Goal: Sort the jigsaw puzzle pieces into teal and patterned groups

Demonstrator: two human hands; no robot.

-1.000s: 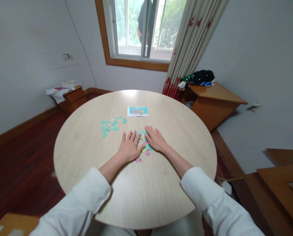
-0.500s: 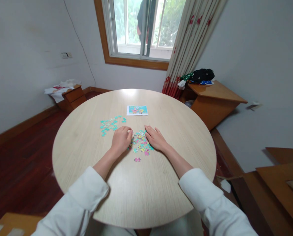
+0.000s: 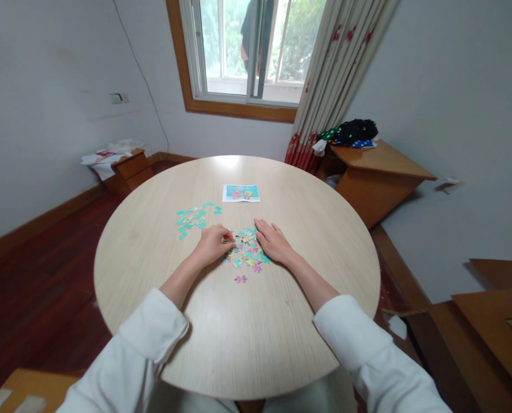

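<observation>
Our left hand (image 3: 215,244) is curled at the left edge of the mixed pile (image 3: 247,252) of puzzle pieces, its thumb and fingers drawn narrowly together; we cannot tell whether a piece is pinched between them. Our right hand (image 3: 273,241) lies flat at the right edge of the pile, palm down, fingers stretched out. Its underside is hidden, so we cannot tell whether it covers any pieces.

The mixed pile lies loose between our two hands, with teal, pink and yellow bits showing. Just on our side of it, we see a pink piece (image 3: 241,279) lying apart. Beyond the pile and to its left is a scattered group of teal pieces (image 3: 192,219); straight beyond it is a printed sheet (image 3: 241,193) with a colourful picture. A pale round table (image 3: 247,332) carries all of these.

Farther out, well beyond the pile, we face a window (image 3: 225,46). To the pile's far right are a red-patterned curtain (image 3: 342,63) and a wooden cabinet (image 3: 380,158) topped with bunched cloths (image 3: 355,133); to its far left is a small wooden stand (image 3: 132,170).
</observation>
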